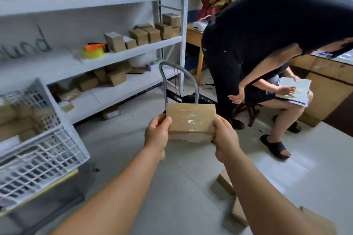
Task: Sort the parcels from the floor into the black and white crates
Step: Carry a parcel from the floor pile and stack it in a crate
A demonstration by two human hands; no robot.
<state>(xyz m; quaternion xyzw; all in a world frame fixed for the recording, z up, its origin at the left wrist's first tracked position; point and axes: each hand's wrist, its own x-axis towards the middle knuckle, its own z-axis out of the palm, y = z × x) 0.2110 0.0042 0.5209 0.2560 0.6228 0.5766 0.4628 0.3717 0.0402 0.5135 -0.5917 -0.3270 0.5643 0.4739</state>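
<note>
I hold a brown cardboard parcel (191,120), sealed with clear tape, up in front of me above the floor. My left hand (157,132) grips its left end and my right hand (225,139) grips its right end. A white lattice crate (57,145) stands at the left, with several brown parcels inside. More cardboard parcels (225,183) lie on the floor at the lower right, partly hidden by my right forearm. No black crate is in view.
White shelving (91,0) with several small boxes runs along the left wall. A grey trolley handle (179,74) rises behind the parcel. A person in black (267,30) bends forward at the right, beside a seated person (286,105) holding a notebook. Wooden desks stand behind them.
</note>
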